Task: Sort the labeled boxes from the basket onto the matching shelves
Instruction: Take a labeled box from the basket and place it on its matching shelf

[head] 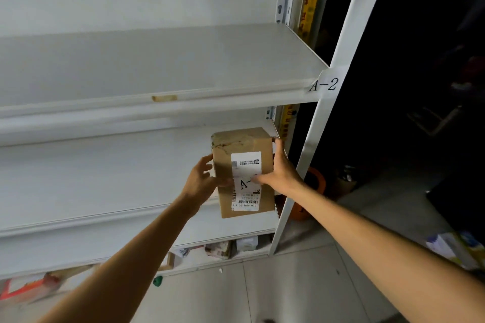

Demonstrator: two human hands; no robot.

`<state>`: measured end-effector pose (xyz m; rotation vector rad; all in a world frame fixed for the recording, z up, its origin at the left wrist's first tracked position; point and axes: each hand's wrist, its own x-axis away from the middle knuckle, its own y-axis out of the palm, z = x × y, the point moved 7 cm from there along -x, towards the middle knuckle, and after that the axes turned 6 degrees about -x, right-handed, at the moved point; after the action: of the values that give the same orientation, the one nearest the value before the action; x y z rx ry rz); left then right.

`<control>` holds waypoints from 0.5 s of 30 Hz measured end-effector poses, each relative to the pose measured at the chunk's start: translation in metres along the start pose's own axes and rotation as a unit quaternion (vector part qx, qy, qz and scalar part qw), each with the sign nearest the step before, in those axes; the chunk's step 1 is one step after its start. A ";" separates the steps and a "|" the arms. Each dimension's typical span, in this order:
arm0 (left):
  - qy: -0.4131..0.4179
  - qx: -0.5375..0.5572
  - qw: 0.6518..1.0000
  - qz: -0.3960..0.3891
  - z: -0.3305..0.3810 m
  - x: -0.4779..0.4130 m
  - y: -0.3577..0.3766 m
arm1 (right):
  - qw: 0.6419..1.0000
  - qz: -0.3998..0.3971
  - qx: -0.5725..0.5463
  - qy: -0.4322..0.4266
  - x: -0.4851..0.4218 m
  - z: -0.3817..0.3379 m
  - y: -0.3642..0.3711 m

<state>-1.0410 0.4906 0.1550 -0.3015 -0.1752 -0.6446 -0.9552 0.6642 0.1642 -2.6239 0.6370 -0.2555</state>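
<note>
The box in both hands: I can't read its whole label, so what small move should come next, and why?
Probably slide the thumb of the right hand off the label: it covers whatever follows "A-" on the box, while the left hand holds the other side. Then compare with the A-2 tag on the shelf above.

Green scrap on tiled floor

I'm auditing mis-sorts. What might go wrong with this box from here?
The thumb of the right hand covers the digit after "A-" on the box label, so it may be misshelved; the only readable tag, A-2, marks the shelf above. Released over the lower shelf edge, it might tip off.
</note>
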 end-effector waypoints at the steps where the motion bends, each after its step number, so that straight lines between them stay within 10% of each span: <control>1: -0.004 -0.002 1.000 0.000 -0.001 -0.006 0.003 | 1.000 0.005 0.006 0.003 -0.009 0.004 -0.001; 15: -0.030 0.027 0.998 -0.049 -0.007 -0.060 0.027 | 0.999 0.008 -0.030 0.011 -0.042 0.007 -0.004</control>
<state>-1.0711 0.5419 0.1271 -0.2619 -0.2651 -0.7266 -0.9887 0.6897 0.1569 -2.6763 0.6834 -0.2632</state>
